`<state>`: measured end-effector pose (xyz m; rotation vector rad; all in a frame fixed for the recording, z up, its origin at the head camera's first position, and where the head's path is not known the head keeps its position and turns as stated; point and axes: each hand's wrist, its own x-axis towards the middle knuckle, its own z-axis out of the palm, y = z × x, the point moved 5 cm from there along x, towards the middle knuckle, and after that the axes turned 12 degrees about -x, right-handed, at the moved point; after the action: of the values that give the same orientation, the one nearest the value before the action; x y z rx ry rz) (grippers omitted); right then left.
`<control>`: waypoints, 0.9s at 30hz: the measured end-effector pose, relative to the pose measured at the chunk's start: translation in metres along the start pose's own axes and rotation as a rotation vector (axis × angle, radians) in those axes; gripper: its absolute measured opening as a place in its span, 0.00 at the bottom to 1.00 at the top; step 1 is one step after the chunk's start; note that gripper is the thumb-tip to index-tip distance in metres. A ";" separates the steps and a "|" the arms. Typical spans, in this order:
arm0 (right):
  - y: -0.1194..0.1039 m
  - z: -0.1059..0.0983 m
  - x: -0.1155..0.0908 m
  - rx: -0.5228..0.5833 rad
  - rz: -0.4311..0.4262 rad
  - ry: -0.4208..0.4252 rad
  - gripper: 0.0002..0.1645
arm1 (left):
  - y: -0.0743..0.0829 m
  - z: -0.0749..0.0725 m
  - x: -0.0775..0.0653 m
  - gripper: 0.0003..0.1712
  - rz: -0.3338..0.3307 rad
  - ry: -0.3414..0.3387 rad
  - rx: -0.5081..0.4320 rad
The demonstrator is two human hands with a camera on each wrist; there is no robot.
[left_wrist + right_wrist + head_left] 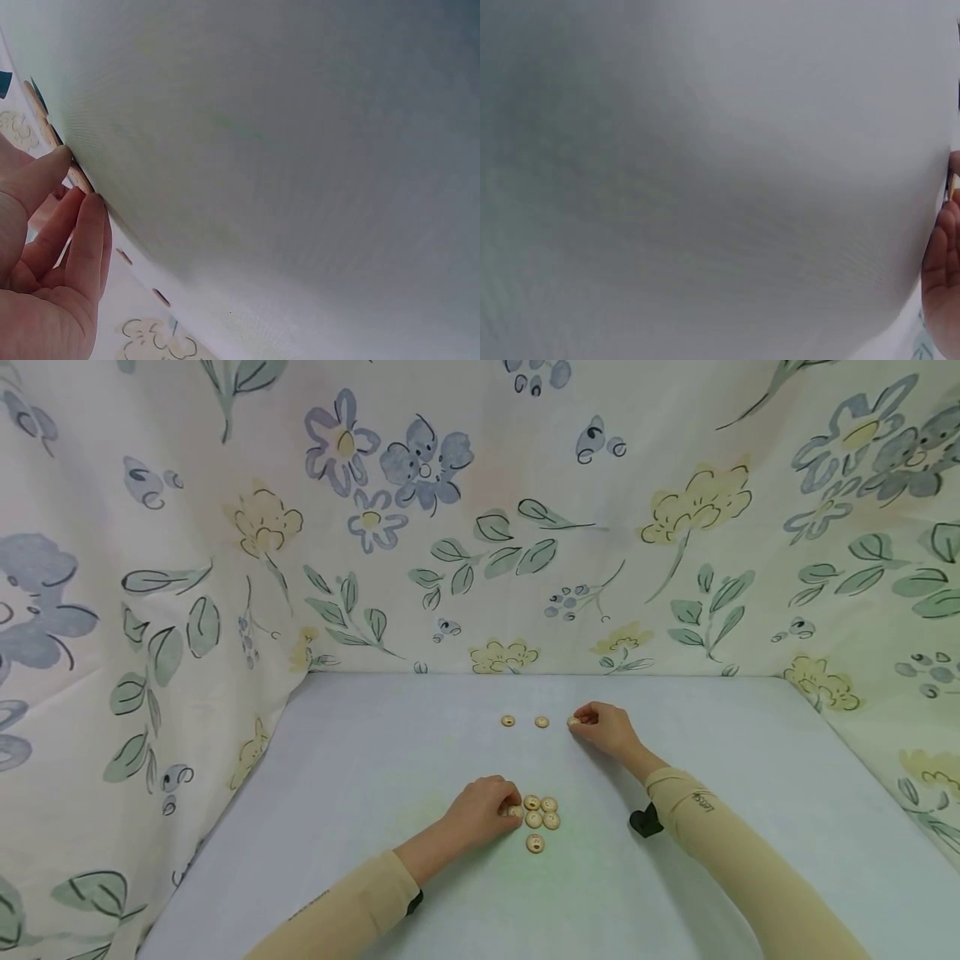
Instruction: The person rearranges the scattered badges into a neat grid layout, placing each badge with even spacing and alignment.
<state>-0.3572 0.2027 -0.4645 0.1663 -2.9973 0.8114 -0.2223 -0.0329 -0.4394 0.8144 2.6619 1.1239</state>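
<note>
My left hand (pixel 486 810) pinches a small round wooden disc (pixel 514 812) at the left side of a group of similar discs (pixel 533 819) on the table. In the left wrist view, thumb and fingers of that hand close on the disc's edge (pixel 79 180), right at the table surface. Farther back, my right hand (pixel 609 729) pinches another wooden disc (pixel 573 722), partly hidden by its fingertips. That disc is at the right end of a row with two more, a middle disc (pixel 542 722) and a left one (pixel 507 721). Dark marks show on the discs' faces.
One disc (pixel 535 843) lies a little nearer than the group. A pale cloth covers the table (pixel 375 735). Flower-printed fabric (pixel 450 527) hangs behind and along both sides. A black heart-shaped piece (pixel 646 821) shows beside the right sleeve.
</note>
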 end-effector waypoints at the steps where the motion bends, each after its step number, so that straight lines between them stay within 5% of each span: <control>1: 0.000 0.000 0.000 -0.002 0.001 0.000 0.16 | 0.000 0.000 0.000 0.08 -0.003 -0.001 -0.001; 27: -0.004 -0.007 -0.016 0.054 -0.021 0.025 0.22 | 0.002 0.000 -0.002 0.07 -0.010 0.003 0.012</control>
<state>-0.3405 0.2041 -0.4574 0.1868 -2.9475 0.8863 -0.2199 -0.0326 -0.4377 0.8004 2.6754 1.1084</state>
